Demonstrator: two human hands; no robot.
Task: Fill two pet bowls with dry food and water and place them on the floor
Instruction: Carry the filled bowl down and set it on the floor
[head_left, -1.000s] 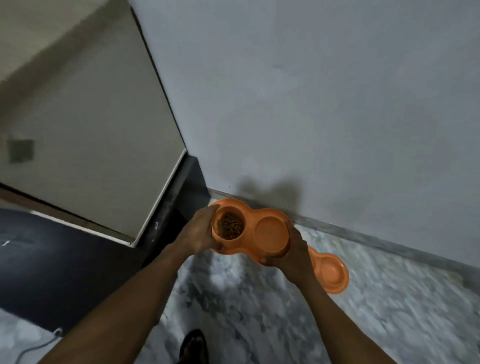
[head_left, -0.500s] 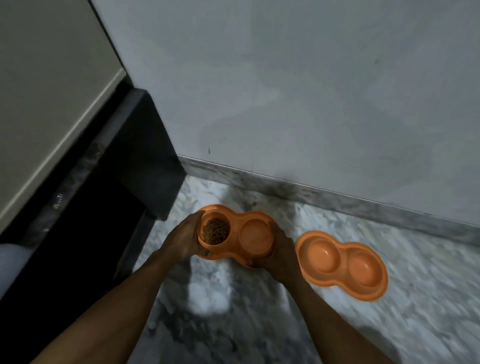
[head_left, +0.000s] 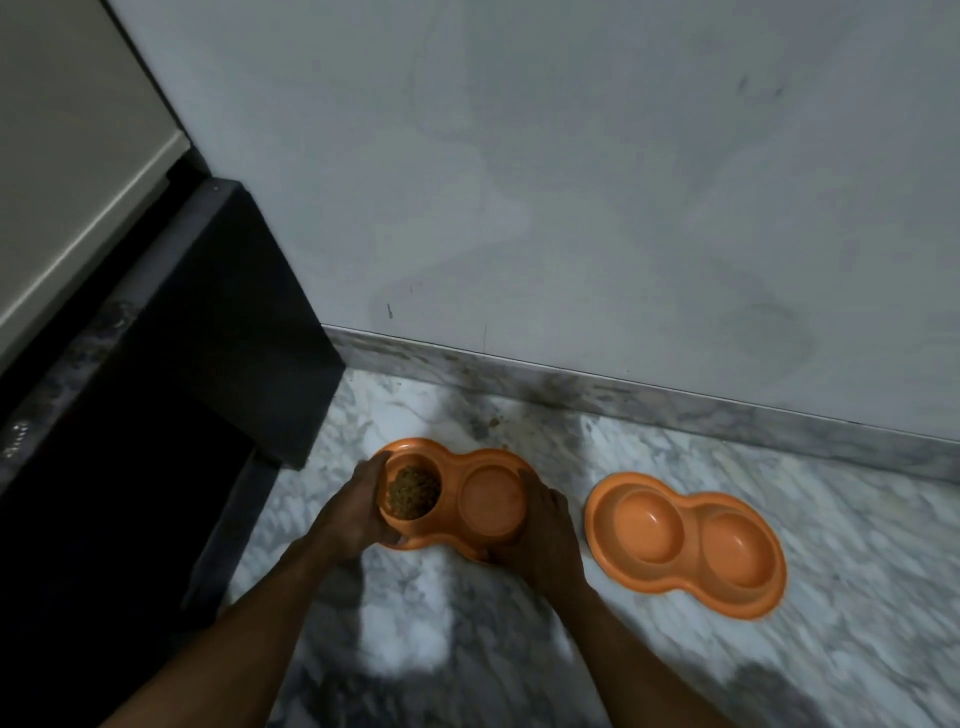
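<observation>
1. The orange double bowl is low over the marble floor, held at both ends. Whether its base already touches the floor cannot be told from the head view.
2. The left hand grips the left end with its fingers curled round the rim beside the well of dry food. The right hand grips the near right end, its fingers wrapped over the edge by the other well.
3. That right well looks smooth and orange – whether it holds water cannot be told.
4. The bowl's long axis runs left to right, roughly along the skirting at the far side, and the bowl lies level between the hands.
5. A second double bowl lies flat on the floor just to the right, apart from the held one and nearer the right hand. Both of its wells look empty.
6. The set-down seems almost complete – what likely remains is a short, level drop and letting go, keeping clear of the dark cabinet base at the left.
</observation>
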